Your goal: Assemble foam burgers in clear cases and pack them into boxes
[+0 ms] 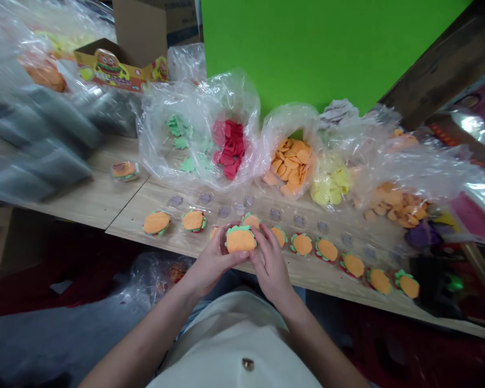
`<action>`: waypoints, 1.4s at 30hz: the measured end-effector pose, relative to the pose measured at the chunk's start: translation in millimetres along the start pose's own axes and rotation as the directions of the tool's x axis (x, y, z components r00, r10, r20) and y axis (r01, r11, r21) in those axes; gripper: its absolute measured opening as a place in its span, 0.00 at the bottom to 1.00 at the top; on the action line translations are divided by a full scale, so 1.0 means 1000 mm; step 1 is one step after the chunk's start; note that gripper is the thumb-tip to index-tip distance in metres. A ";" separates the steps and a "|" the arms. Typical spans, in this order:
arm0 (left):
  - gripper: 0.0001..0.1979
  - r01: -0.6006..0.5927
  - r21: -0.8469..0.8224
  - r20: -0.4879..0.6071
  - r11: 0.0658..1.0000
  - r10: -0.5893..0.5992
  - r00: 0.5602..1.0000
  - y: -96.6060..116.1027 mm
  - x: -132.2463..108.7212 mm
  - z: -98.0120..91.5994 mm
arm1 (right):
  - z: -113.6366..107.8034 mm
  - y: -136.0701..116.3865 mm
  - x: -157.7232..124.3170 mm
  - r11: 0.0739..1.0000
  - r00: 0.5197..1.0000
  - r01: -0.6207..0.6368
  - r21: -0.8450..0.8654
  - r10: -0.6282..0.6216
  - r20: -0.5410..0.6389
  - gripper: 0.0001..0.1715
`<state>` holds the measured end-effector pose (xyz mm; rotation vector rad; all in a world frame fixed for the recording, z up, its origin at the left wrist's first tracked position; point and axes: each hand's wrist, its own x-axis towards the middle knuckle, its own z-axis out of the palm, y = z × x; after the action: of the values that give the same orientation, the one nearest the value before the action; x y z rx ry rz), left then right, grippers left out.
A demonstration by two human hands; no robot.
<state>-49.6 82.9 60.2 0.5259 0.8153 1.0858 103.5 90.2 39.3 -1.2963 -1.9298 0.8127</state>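
Between my two hands, just above the table's front edge, is a toy burger (241,240) with an orange bun and green lettuce frill. My left hand (212,263) grips its left side, thumb along the near edge. My right hand (271,264) closes on its right side with the fingertips. A row of similar toy burgers runs along the table, among them one on the left (156,222) and one on the right (327,250). Those right behind my hands are partly hidden. Clear plastic trays (275,214) with small greyish pieces lie behind the row.
Plastic bags at the back hold green pieces (180,141), red pieces (231,148), orange discs (293,161) and yellow pieces (331,183). A printed burger box (117,70) stands back left near blurred clear packaging (36,134). One packed burger (124,170) lies left. A green panel (307,48) rises behind.
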 end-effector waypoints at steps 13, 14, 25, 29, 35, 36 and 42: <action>0.20 -0.051 0.015 -0.070 0.999 0.052 0.996 -0.001 0.008 -0.005 | 0.001 -0.001 -0.010 0.951 0.990 0.117 -0.285 -0.134 -0.043 0.28; 0.21 -0.064 0.047 -0.102 0.997 0.069 0.992 -0.003 0.009 -0.005 | 0.002 -0.002 -0.011 0.937 0.988 0.127 -0.325 -0.147 -0.038 0.30; 0.19 0.069 -0.132 0.048 0.989 -0.063 0.997 0.003 0.005 -0.010 | 0.014 0.003 -0.003 0.877 0.956 -0.149 0.457 0.246 -0.161 0.25; 0.17 0.044 -0.140 0.029 0.989 -0.040 0.999 0.000 0.005 -0.006 | 0.025 -0.003 0.005 0.785 0.947 -0.226 0.577 0.315 -0.057 0.30; 0.19 0.043 -0.099 -0.045 0.994 -0.048 0.998 0.001 0.003 -0.004 | 0.028 -0.005 0.004 0.690 0.936 -0.265 0.674 0.353 0.006 0.28; 0.19 0.050 -0.091 -0.046 0.995 -0.055 0.997 0.001 0.003 -0.004 | 0.028 -0.004 0.005 0.656 0.929 -0.283 0.700 0.369 0.030 0.26; 0.20 0.121 -0.120 0.055 0.985 -0.115 0.992 0.002 0.003 -0.008 | 0.036 -0.002 0.006 0.607 0.902 -0.281 0.744 0.431 -0.011 0.20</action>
<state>-56.1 86.8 55.9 0.3933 0.7240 1.0037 71.5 90.5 20.8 -1.1787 -0.9778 1.4242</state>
